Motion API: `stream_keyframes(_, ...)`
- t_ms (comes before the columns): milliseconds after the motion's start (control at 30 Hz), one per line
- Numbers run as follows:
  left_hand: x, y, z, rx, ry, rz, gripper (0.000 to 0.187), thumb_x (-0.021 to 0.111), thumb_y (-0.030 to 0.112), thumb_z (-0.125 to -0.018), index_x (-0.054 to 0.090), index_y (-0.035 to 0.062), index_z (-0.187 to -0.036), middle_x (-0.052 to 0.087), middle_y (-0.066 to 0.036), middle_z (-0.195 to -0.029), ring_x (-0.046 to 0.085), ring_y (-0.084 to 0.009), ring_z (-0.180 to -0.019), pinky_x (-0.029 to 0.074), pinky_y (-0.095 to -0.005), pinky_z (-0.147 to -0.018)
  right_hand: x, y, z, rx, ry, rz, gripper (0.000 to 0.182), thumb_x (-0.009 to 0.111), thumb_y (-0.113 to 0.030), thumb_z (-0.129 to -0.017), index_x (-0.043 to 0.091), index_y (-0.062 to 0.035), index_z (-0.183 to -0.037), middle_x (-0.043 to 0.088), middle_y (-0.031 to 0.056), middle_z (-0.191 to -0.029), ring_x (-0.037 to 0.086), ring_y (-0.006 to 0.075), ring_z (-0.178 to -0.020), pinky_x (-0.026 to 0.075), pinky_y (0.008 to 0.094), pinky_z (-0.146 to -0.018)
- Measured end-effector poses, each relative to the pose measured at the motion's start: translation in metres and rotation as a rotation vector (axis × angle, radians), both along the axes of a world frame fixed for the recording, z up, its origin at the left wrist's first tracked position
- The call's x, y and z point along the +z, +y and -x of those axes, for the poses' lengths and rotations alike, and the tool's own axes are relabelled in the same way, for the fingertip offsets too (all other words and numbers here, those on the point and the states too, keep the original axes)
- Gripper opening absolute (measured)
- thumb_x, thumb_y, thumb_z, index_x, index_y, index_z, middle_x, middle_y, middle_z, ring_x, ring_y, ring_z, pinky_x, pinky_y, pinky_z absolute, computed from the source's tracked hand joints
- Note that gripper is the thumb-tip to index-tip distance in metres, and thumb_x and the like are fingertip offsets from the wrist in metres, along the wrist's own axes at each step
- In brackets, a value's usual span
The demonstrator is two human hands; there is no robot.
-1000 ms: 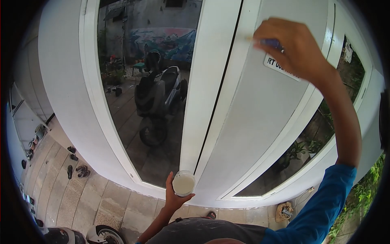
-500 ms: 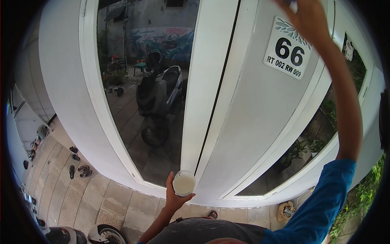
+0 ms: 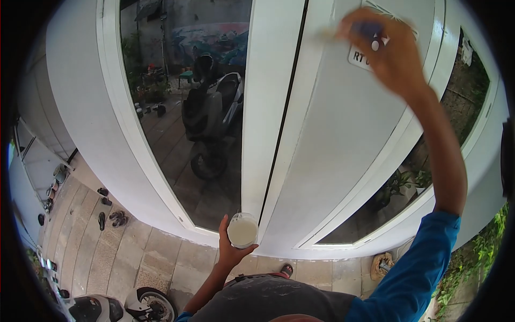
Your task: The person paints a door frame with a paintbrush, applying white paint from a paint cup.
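Note:
In the lower middle, my left hand [image 3: 234,253] wraps round a clear cup [image 3: 243,230] of creamy off-white liquid that looks like paint. My right hand [image 3: 383,51] is raised at the top right, smeared by motion, with its fingers closed on a paintbrush [image 3: 328,35]. The brush's blurred pale tip points left, toward the white frame [image 3: 314,70] beside a dark vertical gap. Behind this hand, a white house-number plate [image 3: 358,58] on the grey wall [image 3: 354,123] is mostly covered.
A dark glass pane [image 3: 198,123] on the left reflects a parked scooter. Another window [image 3: 370,214] is on the right. Sandals [image 3: 118,218] lie on the paved floor [image 3: 155,257], and a scooter [image 3: 153,305] stands at the lower left. Green plants [image 3: 477,263] grow at right.
My right hand has come down from the top edge and now covers most of the number plate, with the brush in sight. My left hand keeps holding the cup.

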State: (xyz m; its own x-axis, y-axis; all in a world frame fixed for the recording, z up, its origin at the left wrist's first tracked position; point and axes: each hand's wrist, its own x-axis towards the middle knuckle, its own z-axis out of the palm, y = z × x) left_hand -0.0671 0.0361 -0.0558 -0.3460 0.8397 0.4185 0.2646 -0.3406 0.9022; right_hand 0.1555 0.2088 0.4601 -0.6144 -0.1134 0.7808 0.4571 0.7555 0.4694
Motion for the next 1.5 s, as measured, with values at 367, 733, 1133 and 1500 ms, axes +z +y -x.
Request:
stream_keyframes(367, 0.001, -0.006, 0.002, 0.039, 0.002, -0.037, 0.131, 0.098, 0.011, -0.060, 0.014, 0.0033, -0.160, 0.042, -0.017, -0.148, 0.050, -0.0302, -0.135, 0.043, -0.0448, -0.112, -0.147, -0.009, 0.007, 0.069, -0.489, -0.425, 0.011, 0.067, -0.014, -0.074, 0.058, -0.0110, -0.077, 0.049, 0.0014, -0.070, 0.056, 0.0140, -0.067, 0.044, 0.0286, -0.056)
stream_keyframes(733, 0.000, -0.007, 0.003, 0.022, -0.014, 0.008, 0.132, 0.098, 0.011, -0.060, 0.012, 0.0041, -0.161, 0.041, -0.018, -0.148, 0.050, -0.0305, -0.135, 0.043, -0.0452, -0.113, -0.038, 0.014, -0.001, 0.069, 0.028, -0.101, 0.017, 0.079, -0.020, -0.087, 0.071, -0.0169, -0.102, 0.071, 0.0030, -0.084, 0.067, 0.0201, -0.064, 0.053, 0.0322, -0.058)
stream_keyframes(1133, 0.003, -0.004, 0.001, -0.004, -0.013, -0.004, 0.131, 0.100, 0.020, -0.062, 0.014, 0.0011, -0.159, 0.039, -0.021, -0.149, 0.049, -0.0321, -0.136, 0.044, -0.0452, -0.111, -0.165, -0.007, 0.001, 0.003, -0.392, -0.370, 0.012, 0.068, -0.013, -0.079, 0.062, -0.0073, -0.088, 0.066, 0.0146, -0.092, 0.058, 0.0113, -0.057, 0.041, 0.0260, -0.053)
stream_keyframes(1500, 0.019, -0.003, 0.005, 0.034, 0.074, -0.002, 0.139, 0.102, 0.023, -0.057, 0.012, 0.0003, -0.160, 0.035, -0.019, -0.150, 0.044, -0.0305, -0.139, 0.041, -0.0442, -0.113, -0.221, -0.061, -0.006, 0.480, 0.169, 1.110, 0.017, 0.077, 0.006, -0.084, 0.067, 0.0002, -0.097, 0.068, 0.0098, -0.083, 0.063, 0.0143, -0.066, 0.048, 0.0277, -0.065)
